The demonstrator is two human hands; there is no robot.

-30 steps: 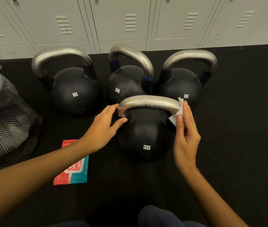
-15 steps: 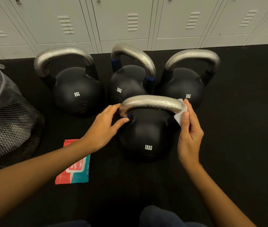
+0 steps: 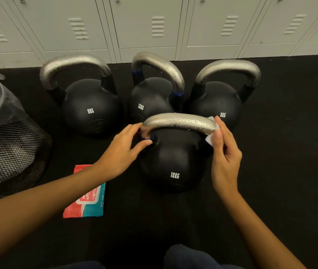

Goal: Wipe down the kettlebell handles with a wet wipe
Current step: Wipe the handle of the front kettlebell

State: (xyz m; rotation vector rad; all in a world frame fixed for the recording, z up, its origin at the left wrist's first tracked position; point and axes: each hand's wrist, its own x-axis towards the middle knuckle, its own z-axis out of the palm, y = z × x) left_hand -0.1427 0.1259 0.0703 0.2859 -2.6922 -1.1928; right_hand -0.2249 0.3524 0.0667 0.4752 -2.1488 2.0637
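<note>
On black floor, nearest of four: 12KG kettlebell (image 3: 173,164), silver handle (image 3: 179,122) beaded with droplets. Right hand (image 3: 225,158) pinching wet wipe (image 3: 210,139) around handle's right end; left hand (image 3: 124,150) gripping left end. Beside left forearm, wipes pack (image 3: 85,207); far left, mesh bin (image 3: 8,148).

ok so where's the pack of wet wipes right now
In the head view, the wipes pack lies on the black floor, lower left, partly under the left forearm, between the mesh bin and the front kettlebell.

nearest 12kg kettlebell (image 3: 171,162) upright, beaded silver handle (image 3: 179,122), white wipe (image 3: 209,139) at right end
</note>
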